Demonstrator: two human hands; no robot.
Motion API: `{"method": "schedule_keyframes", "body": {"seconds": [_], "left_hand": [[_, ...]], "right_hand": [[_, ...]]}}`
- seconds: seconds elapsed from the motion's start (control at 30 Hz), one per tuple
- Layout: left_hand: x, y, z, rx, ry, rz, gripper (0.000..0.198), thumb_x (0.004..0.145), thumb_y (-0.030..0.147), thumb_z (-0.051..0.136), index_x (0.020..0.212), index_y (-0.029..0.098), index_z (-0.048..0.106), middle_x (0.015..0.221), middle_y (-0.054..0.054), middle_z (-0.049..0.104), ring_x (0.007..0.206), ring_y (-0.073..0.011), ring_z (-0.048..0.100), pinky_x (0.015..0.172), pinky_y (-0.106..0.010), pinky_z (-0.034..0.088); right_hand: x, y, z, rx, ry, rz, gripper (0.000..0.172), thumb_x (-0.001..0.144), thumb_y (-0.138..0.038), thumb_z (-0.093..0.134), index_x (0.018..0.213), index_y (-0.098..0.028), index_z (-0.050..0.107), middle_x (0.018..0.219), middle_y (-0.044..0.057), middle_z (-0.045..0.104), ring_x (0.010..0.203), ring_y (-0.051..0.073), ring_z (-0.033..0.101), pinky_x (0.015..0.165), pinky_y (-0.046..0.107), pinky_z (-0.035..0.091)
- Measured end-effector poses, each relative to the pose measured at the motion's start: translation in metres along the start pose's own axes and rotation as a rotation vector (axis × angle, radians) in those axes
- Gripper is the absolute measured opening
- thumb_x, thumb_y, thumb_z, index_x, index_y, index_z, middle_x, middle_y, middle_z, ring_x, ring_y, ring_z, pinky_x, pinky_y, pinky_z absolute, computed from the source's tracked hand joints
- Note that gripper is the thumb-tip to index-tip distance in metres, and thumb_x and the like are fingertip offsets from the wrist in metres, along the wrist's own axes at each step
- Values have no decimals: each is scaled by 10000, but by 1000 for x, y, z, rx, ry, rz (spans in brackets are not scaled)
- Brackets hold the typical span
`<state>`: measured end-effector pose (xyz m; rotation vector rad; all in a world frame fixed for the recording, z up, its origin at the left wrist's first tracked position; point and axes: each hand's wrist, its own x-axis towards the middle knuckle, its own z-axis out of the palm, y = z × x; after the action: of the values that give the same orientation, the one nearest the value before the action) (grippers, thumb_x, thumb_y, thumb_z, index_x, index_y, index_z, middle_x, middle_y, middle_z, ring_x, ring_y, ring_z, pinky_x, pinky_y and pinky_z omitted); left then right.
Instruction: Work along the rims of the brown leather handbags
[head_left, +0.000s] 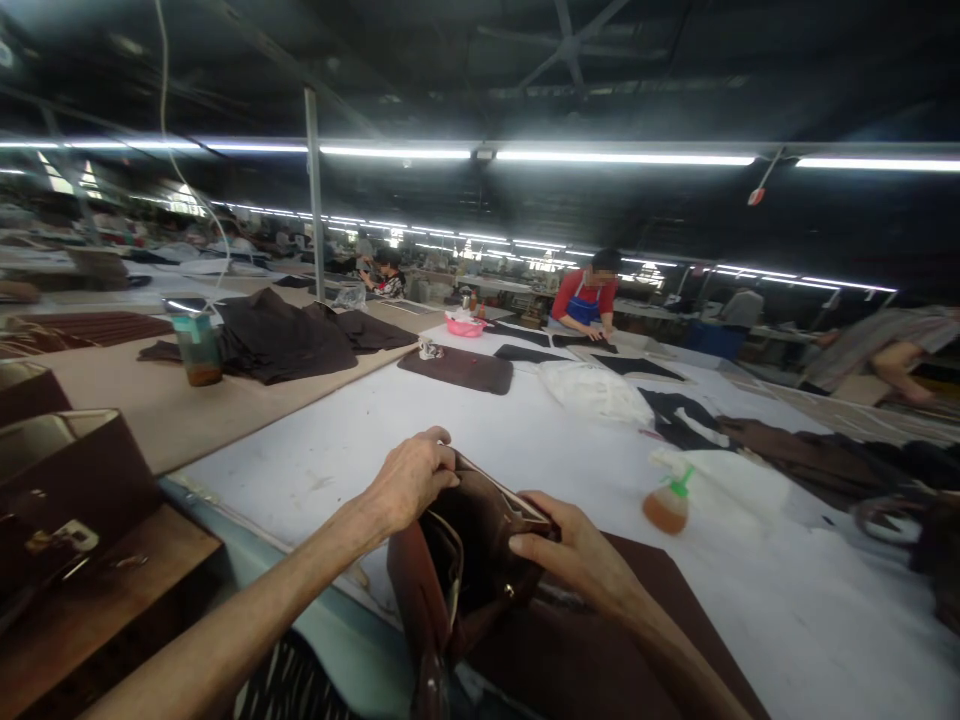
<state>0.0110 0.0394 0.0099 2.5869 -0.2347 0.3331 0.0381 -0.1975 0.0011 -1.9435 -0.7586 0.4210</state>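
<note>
A brown handbag stands at the near edge of the white table, its mouth spread wide and its dark lining showing. My left hand pinches the far-left part of the bag's rim between thumb and fingers. On the right side of the rim, my right hand grips the edge, thumb inside the mouth and fingers outside. A small gold-coloured metal fitting shows inside near the right. Beneath and beside the bag lies a dark brown sheet. The bag's lower part is partly hidden.
Finished-looking brown bags with metal clasps stand at left on a wooden surface. A glue bottle with green cap is at right. Farther off are a jar, dark fabric, a pink basket and a person in red.
</note>
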Motion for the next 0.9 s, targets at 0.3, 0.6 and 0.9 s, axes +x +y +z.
{"method": "schedule_keyframes", "body": {"seconds": [0.3, 0.6, 0.9], "left_hand": [[-7, 8, -5, -169, -95, 40, 127, 689, 147, 511, 584, 161, 581, 1185, 21, 505, 958, -165, 504, 835, -280, 396], [-4, 36, -1, 128, -114, 248, 289, 620, 20, 430, 826, 195, 533, 988, -22, 549, 943, -173, 485, 812, -284, 389], [-8, 46, 37, -7, -44, 89, 131, 675, 108, 480, 765, 201, 464, 755, 21, 551, 712, -143, 499, 596, -253, 294]], "right_hand": [[8, 30, -22, 101, 8, -41, 292, 763, -304, 531, 986, -134, 614, 841, 22, 625, 872, 218, 552, 797, 324, 439], [1, 19, -14, 105, 58, -60, 253, 789, -270, 525, 992, -148, 614, 873, 10, 629, 889, 212, 545, 797, 296, 422], [-5, 17, -1, -52, 166, -15, 220, 804, -286, 516, 978, -194, 615, 878, -15, 637, 824, 183, 541, 732, 268, 409]]}}
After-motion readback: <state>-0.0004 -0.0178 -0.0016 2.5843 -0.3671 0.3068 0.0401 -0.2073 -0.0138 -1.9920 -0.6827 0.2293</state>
